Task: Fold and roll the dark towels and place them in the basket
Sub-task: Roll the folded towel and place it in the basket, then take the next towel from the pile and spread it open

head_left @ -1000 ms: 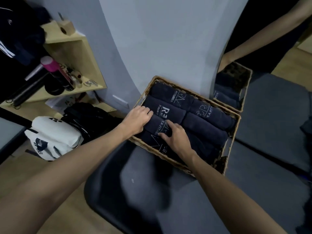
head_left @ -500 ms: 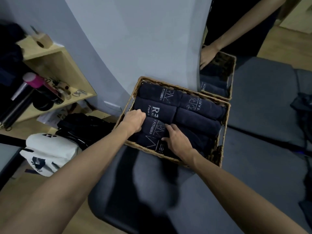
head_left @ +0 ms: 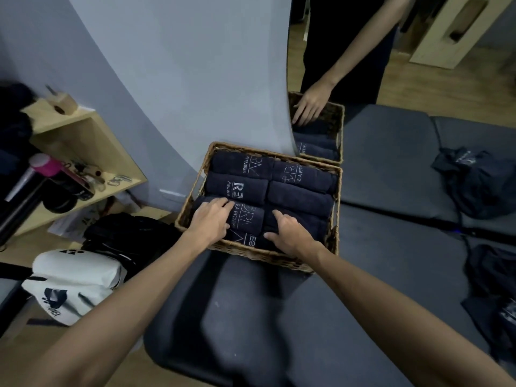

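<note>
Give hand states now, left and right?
Left hand: open, fingers pressing a rolled towel in the basket.
Right hand: open, resting on the towels.

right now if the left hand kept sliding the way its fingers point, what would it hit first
Probably the rolled towel with the white RE print, just beyond the fingertips of the left hand in the basket. Depth is unclear, so the fingers might slide over it.

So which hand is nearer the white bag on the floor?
Left. The left hand rests on a rolled towel at the basket's left side, toward the white bag; the right hand lies further right.
</note>
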